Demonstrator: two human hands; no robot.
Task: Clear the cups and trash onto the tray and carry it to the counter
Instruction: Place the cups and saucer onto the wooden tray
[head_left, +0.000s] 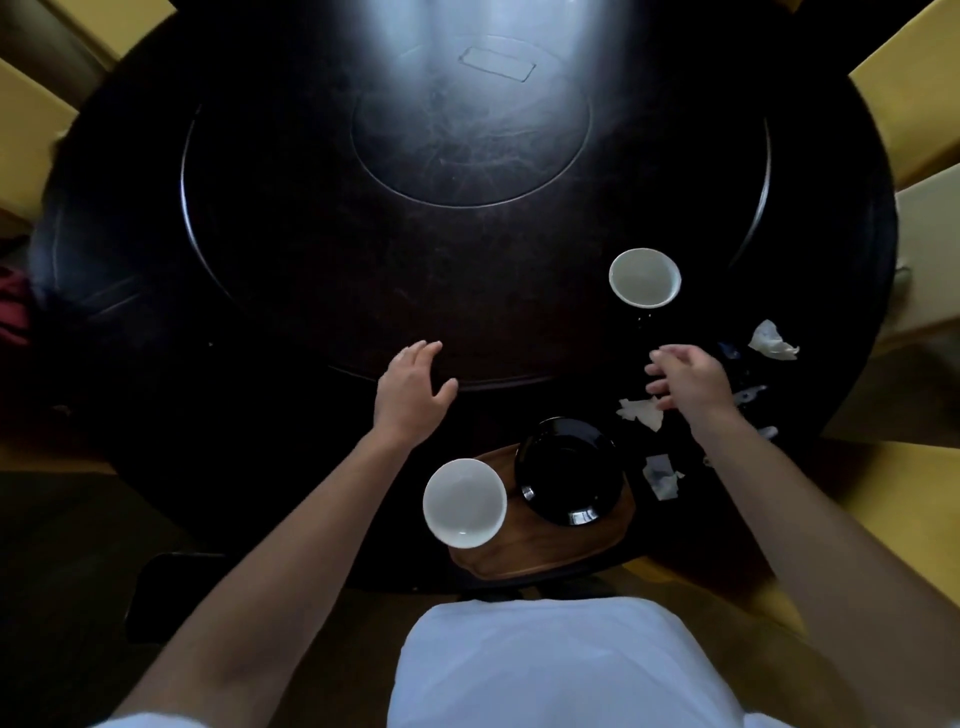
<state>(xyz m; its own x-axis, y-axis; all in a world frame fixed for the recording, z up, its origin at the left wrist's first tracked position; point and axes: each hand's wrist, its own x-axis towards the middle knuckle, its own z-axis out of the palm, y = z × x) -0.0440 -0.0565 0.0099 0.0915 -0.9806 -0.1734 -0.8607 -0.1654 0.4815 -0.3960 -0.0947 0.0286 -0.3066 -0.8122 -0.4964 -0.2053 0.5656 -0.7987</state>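
Tray (545, 556) at near table edge holds one cup (464, 503) and a black plate (569, 470), our left hand (413, 392) and right hand (685, 379) hover spread and empty, so next we likely grab scraps (641, 413) or far cup (644, 277).

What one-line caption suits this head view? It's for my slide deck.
Open hands above a dark round table; one white cup on the wooden tray, another awaiting pickup.
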